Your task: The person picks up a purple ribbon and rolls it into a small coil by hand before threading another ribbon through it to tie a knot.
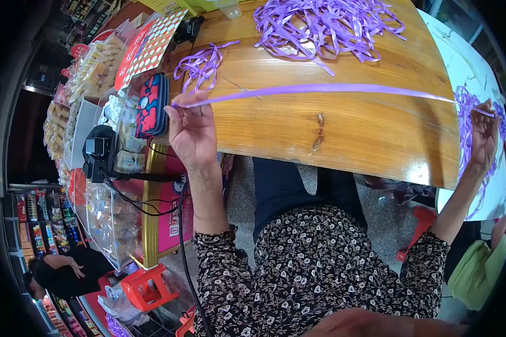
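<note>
A long purple ribbon (320, 88) stretches in a shallow arc above the wooden table (264, 132). My left hand (195, 132) pinches one end between thumb and fingertips, beside a red and navy zipped case (153, 106). Far to the right, my right hand (482, 137) holds the other end in closed fingers, over the white table. Near my left hand lies a small tangle of purple ribbon (203, 64). A large heap of the same ribbon (326, 25) covers the far side of the wooden table.
More purple ribbons (465, 121) hang over the white table (450, 50) at the right. On the left are packaged goods (104, 62), a black camera-like device (97, 157) with cables and a red stool (149, 286). Another person (67, 272) is at lower left. A clear cup (230, 9) stands at the back.
</note>
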`<state>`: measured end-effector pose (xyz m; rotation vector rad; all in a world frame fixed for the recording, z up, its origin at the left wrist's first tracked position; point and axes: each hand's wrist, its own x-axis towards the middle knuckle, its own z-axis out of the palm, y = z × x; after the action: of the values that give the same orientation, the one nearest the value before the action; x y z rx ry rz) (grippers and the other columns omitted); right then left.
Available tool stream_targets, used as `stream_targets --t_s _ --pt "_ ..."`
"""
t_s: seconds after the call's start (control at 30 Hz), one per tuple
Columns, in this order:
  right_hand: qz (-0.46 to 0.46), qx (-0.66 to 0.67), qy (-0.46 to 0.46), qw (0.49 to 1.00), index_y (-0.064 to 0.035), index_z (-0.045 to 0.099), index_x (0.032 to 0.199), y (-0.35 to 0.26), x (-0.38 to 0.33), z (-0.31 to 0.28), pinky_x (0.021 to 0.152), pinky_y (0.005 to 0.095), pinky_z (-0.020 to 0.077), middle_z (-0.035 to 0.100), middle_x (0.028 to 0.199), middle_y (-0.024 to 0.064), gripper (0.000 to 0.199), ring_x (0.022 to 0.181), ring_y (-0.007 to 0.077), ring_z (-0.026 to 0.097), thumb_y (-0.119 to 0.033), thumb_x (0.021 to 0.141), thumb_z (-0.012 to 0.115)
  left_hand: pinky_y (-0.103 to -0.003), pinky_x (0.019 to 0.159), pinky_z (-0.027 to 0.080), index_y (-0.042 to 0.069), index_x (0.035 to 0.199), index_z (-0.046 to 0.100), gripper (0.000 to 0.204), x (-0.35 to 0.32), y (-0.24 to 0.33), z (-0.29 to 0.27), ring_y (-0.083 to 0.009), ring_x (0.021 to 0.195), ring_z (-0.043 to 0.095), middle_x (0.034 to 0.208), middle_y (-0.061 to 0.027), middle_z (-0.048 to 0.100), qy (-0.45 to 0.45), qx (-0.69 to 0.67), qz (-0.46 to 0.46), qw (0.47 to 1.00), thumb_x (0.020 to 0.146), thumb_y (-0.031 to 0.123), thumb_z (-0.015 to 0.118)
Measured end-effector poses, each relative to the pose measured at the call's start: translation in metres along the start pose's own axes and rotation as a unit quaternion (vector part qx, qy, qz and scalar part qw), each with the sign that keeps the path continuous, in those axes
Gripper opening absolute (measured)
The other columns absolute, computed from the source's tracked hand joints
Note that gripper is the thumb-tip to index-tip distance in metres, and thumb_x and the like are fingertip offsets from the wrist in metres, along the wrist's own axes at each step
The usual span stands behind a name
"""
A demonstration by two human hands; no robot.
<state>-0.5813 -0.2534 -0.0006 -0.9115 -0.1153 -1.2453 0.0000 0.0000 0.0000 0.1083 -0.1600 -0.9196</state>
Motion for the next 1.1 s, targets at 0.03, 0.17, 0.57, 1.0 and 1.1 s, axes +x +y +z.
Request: stream_targets --t_s 0.03,0.17,0.57,1.0,1.1 --pt "-0.008 0.009 0.127 0.992 0.0037 0.036 0.126 0.013 0.006 0.033 0.098 0.0440 0.0351 0.046 0.116 0.0159 0.038 0.105 0.0256 0.046 -0.007 0.091 0.048 -0.033 0.083 0.038 0.007 0.100 0.053 0.018 0.002 -0.002 -0.001 -0.0160 0.081 0.049 0.088 -0.0067 0.055 -0.042 -0.009 -0.028 0.999 0.088 0.021 0.057" --pt "0.007 0.106 0.154 0.982 0.0057 0.048 0.111 0.005 0.001 0.020 0.092 0.0425 0.0397 0.054 0.093 0.0129 0.023 0.086 0.0225 0.053 -0.002 0.089 0.049 -0.026 0.058 0.036 0.007 0.088 0.053 0.011 0.003 -0.018 0.013 -0.0084 0.058 0.040 0.069 0.0008 0.046 -0.033 0.255 -0.003 0.966 0.088 0.017 0.058" --pt "0.106 -0.446 0.090 0.884 0.0048 0.052 0.118 0.174 0.021 0.167 0.067 0.0166 0.0410 0.059 0.092 0.0050 0.029 0.075 0.0063 0.051 -0.006 0.090 0.050 -0.021 0.061 0.040 -0.002 0.105 0.057 0.019 -0.039 -0.082 0.042 -0.0069 0.066 0.050 0.088 -0.0075 0.061 -0.126 0.444 -0.019 0.887 0.086 0.000 0.055" --pt "-0.075 -0.557 -0.225 0.796 -0.0010 0.062 0.107 0.211 0.021 0.235 0.060 0.0224 0.0445 0.062 0.086 0.0093 0.045 0.074 0.0166 0.060 -0.009 0.064 0.075 -0.020 0.073 0.042 -0.003 0.099 0.061 0.015 -0.071 -0.118 0.055 -0.0086 0.080 0.053 0.086 -0.0024 0.058 -0.174 0.466 -0.118 0.859 0.086 0.001 0.056" --pt "-0.094 -0.547 -0.236 0.797 -0.0016 0.066 0.099 0.215 0.021 0.230 0.058 0.0232 0.0445 0.061 0.083 0.0079 0.036 0.072 0.0157 0.059 -0.009 0.065 0.075 -0.020 0.073 0.042 -0.003 0.098 0.061 0.014 -0.071 -0.122 0.054 -0.0092 0.079 0.053 0.085 -0.0036 0.057 -0.205 0.450 -0.137 0.858 0.086 0.001 0.056"
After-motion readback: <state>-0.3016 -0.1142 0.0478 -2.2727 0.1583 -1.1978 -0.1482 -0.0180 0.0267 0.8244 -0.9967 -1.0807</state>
